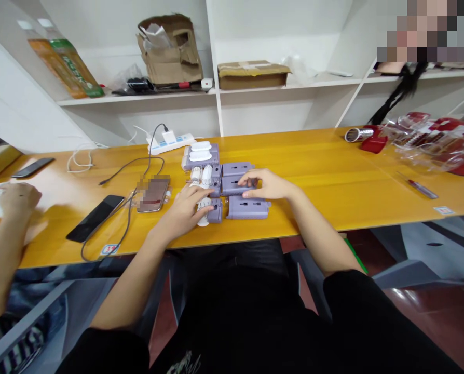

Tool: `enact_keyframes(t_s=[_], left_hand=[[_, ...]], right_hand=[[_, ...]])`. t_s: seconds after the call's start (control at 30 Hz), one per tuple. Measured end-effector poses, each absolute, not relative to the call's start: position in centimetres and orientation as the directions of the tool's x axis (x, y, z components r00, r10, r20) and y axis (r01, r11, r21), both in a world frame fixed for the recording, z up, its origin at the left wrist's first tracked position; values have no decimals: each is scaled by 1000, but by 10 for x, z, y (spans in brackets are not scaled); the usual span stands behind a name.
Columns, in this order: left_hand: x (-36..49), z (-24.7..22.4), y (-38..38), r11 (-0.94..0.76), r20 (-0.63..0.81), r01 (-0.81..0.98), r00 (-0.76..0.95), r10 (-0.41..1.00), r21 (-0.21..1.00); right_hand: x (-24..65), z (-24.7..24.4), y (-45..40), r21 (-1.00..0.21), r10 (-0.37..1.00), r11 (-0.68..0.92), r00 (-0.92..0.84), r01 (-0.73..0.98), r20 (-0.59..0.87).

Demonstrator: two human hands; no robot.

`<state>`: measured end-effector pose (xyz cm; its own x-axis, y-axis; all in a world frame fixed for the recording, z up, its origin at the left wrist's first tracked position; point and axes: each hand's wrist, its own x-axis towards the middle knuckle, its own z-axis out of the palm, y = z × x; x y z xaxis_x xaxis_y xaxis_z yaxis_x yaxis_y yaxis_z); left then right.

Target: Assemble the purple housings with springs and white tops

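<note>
On the table, several purple plastic casings with dark marks on top lie in a column, the nearest casing (pixel 249 208) closest to me. Smaller purple end pieces (pixel 215 211) with white ribbed parts sit to their left. My left hand (pixel 183 208) rests over the white parts, fingers stretched and apart, its fingertips by the middle end piece (pixel 215 188). My right hand (pixel 269 185) curls over the middle casing (pixel 230 186), thumb at its near side and fingers on top. Behind them is a purple casing (pixel 215 154) with white oval ribbed parts (pixel 200 155).
Two phones, one a black phone (pixel 95 218), and cables lie to the left, near a power strip (pixel 172 143). A co-worker's hand (pixel 19 200) is at far left. To the right are a screwdriver (pixel 421 188) and red parts in clear plastic (pixel 430 137). Shelves (pixel 251 93) hold boxes and bottles.
</note>
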<state>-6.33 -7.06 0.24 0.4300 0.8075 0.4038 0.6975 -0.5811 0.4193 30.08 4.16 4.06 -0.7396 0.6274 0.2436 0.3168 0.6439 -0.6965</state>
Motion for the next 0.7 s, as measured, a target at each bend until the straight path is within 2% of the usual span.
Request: enact_keyframes(t_s=[0.2, 0.37, 0.7], left_hand=[[-70, -8, -83, -581, 383, 702, 445, 809, 412], [-62, -16, -79, -570, 426, 741, 414, 804, 356], [-56, -10, -80, -558, 413, 739, 404, 816, 379]], right_hand=[[302, 42, 35, -679, 560, 658, -815, 326, 151], [297, 39, 28, -643, 526, 693, -839, 327, 140], [292, 34, 32, -628, 545, 701, -821, 337, 168]])
